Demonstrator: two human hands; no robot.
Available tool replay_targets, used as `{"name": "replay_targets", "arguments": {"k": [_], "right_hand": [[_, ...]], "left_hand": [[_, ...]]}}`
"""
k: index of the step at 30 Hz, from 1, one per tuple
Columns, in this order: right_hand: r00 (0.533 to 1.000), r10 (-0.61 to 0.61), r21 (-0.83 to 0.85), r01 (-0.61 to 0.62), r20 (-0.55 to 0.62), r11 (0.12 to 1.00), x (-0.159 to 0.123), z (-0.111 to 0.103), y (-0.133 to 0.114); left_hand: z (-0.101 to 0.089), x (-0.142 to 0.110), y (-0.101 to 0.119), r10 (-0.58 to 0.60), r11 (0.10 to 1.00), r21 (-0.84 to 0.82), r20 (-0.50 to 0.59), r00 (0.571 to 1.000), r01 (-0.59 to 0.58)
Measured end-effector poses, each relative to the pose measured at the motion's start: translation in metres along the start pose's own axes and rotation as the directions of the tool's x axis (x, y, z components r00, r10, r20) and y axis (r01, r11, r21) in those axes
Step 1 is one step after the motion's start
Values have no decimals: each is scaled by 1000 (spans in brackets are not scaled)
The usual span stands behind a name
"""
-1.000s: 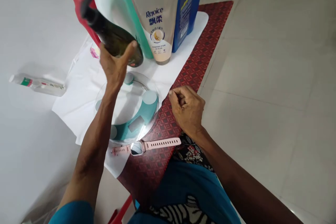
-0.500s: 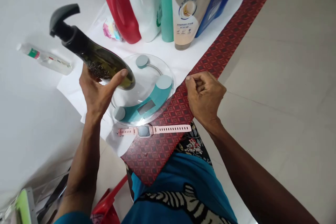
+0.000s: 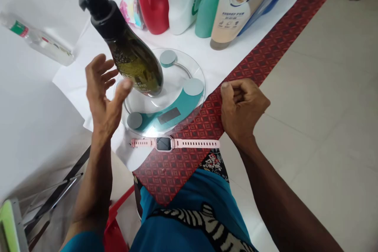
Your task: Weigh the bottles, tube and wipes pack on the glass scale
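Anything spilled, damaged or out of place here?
No spill or damage shows. The pink smartwatch lying in front of the glass scale looks slightly off: its longer strap seems to poke past the edge of the red patterned tabletop.

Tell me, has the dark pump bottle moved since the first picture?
Yes. Against the glass scale, the pump bottle has come toward the pink watch: first past the scale's far edge, now standing on top.

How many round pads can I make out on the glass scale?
3 in view: the far pad, the right pad, and the near-left pad. Another may be hidden behind the left hand or the pump bottle.
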State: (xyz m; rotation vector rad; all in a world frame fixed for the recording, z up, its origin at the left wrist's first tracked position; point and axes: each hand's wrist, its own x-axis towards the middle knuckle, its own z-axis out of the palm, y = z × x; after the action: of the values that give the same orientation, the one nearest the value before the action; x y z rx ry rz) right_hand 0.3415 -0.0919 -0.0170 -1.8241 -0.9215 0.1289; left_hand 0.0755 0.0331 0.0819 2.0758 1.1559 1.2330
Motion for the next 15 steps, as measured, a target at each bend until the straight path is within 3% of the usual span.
{"name": "replay_targets", "arguments": {"k": [6,10,15], "right_hand": [[999,33,15,-34,21,999,-1,-4,-7],[999,46,-3,-46,14,999,-1,-5,-9],[997,64,-52,-63,31,997,-1,-5,-9]], "left_hand": [[-36,-28,-22,-167,986,-17,-233,958,168],[-42,-36,-33,-243,968,-7,-243,939,249],[-31,-33,-33,-179,983,-13,-232,956,181]]}}
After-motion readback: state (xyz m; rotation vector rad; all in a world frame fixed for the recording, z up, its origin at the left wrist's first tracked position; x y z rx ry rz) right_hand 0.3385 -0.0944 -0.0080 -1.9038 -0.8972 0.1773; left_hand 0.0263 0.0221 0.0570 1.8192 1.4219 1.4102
